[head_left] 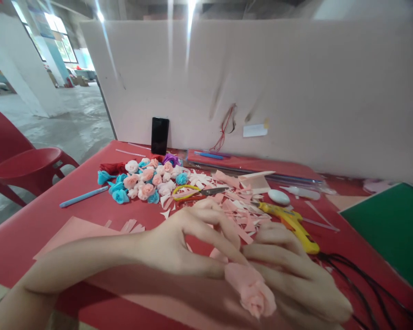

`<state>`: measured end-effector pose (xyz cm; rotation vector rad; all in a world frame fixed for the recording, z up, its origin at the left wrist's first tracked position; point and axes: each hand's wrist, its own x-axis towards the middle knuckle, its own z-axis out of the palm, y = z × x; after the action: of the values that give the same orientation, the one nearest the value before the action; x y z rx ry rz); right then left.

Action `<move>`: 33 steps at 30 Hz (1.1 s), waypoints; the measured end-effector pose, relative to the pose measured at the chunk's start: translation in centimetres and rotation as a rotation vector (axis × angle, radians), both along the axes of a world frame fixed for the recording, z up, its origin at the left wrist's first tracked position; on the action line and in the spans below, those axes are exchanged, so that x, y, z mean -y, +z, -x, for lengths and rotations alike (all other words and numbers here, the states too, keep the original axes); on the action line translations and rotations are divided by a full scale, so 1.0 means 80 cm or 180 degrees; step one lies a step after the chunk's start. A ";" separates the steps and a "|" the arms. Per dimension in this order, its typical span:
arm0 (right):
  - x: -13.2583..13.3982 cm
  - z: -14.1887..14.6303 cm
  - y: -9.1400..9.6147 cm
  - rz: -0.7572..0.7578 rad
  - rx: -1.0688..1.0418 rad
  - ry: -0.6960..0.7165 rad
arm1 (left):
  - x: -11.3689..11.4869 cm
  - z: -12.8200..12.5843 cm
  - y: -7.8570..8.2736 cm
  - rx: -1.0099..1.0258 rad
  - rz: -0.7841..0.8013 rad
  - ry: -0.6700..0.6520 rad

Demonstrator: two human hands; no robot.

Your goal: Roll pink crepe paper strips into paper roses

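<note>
A pink paper rose (254,293) hangs low in front of me, its layered head tilted down toward the table edge. My left hand (192,238) comes in from the left and pinches the rose's paper base between thumb and index finger. From the right, my right hand (296,270) meets it, its fingertips pressed on the other side of the same paper. Part of the base is hidden behind the fingers. Just past the hands lie scissors (199,193) with a yellow-and-red handle and a yellow hot glue gun (292,222).
Finished paper flowers (146,190) sit in a pile at the back left, beside paper scraps (239,211). A phone (160,135) leans on the white partition (192,82). A blue stick (84,196), pink sheet (72,238), green board (392,229) and black cables (361,275) are around.
</note>
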<state>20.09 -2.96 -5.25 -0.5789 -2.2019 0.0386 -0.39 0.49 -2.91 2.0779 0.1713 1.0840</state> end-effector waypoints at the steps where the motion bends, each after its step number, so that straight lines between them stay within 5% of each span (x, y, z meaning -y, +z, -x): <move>1: 0.000 0.002 -0.001 0.0054 -0.0077 -0.0019 | -0.001 0.001 0.000 -0.0021 -0.0030 -0.0032; 10: 0.002 0.028 0.008 0.0536 -0.0675 0.0302 | -0.007 0.003 -0.004 -0.0111 -0.0213 0.0038; 17: 0.013 0.039 0.018 0.0899 -0.0837 0.0076 | -0.003 -0.002 -0.009 -0.0019 -0.0034 0.0102; 28: 0.020 0.048 0.011 0.0972 -0.1168 -0.0145 | 0.002 -0.004 -0.016 -0.0154 -0.0248 0.0507; 33: 0.020 0.051 0.016 0.0859 -0.1154 -0.0240 | 0.000 -0.005 -0.018 -0.0166 -0.0275 0.0361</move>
<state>15.98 -4.59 -3.94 -0.7404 -1.8319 0.3769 0.00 0.50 -4.36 2.1973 0.2755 1.1227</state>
